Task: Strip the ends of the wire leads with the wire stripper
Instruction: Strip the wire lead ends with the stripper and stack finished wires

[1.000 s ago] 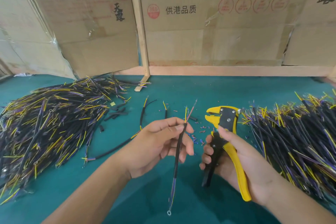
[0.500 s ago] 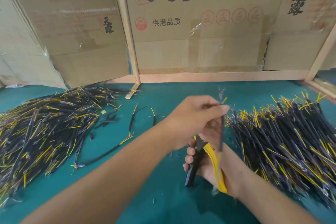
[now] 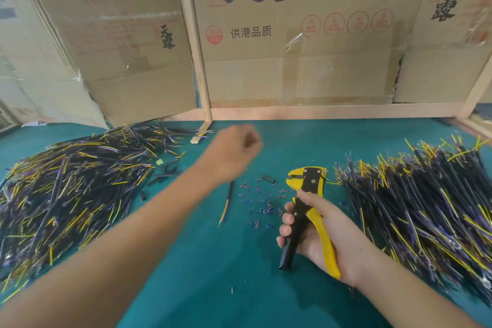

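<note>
the teal green felt-like table top (image 3: pixel 202 261) fills the lower view, backed by tall brown cardboard boxes (image 3: pixel 298 42) with black printed characters and pale wooden frame strips (image 3: pixel 198 61). a broad heap of black, yellow and purple wire leads (image 3: pixel 69 189) covers the left side of the table, and a second heap of the same wire leads (image 3: pixel 420 208) lies fanned out on the right. the left hand (image 3: pixel 234 154), blurred, hangs above the table between the heaps with its fingers curled in; whether it holds anything cannot be told. the right hand (image 3: pixel 327 231) grips the yellow and black wire stripper (image 3: pixel 308 210) round both handles, its head pointing away from the person, the jaws slightly apart with nothing between them. a single black sleeved lead with yellow and purple ends (image 3: pixel 226 205) lies on the table just beneath the left wrist. tiny red and blue insulation scraps (image 3: pixel 262 205) are scattered beside the stripper's head.
</note>
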